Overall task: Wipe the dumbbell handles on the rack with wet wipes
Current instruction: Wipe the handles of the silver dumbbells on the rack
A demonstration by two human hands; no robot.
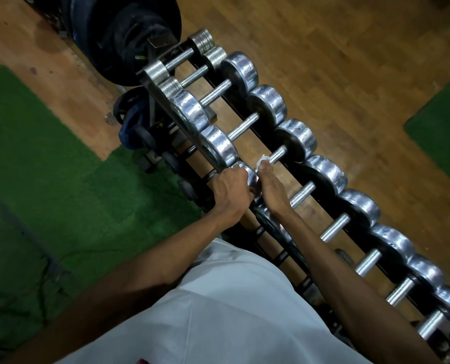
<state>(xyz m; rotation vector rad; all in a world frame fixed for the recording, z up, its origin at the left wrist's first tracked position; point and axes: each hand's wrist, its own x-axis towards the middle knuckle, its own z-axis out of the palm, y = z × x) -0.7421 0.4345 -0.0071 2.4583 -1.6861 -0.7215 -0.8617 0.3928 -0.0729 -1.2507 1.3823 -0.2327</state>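
Both hands' fingers on wipe, handle.

Wooden floor lay far and right, green mats at left and far right, black weight plates stacked at far left, white shirt near.

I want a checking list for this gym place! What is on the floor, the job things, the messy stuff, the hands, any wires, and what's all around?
Surface: brown wooden plank floor with a green turf mat.
Job's things: shiny chrome dumbbells in a row on the black metal rack; white wet wipe on one handle.
Clutter: nothing seen.
Hands: left hand grips a dumbbell's near end; right hand holds the wipe on the handle.
Cables: nothing seen.
Surroundings: big black weight plates past the rack; a second green mat.
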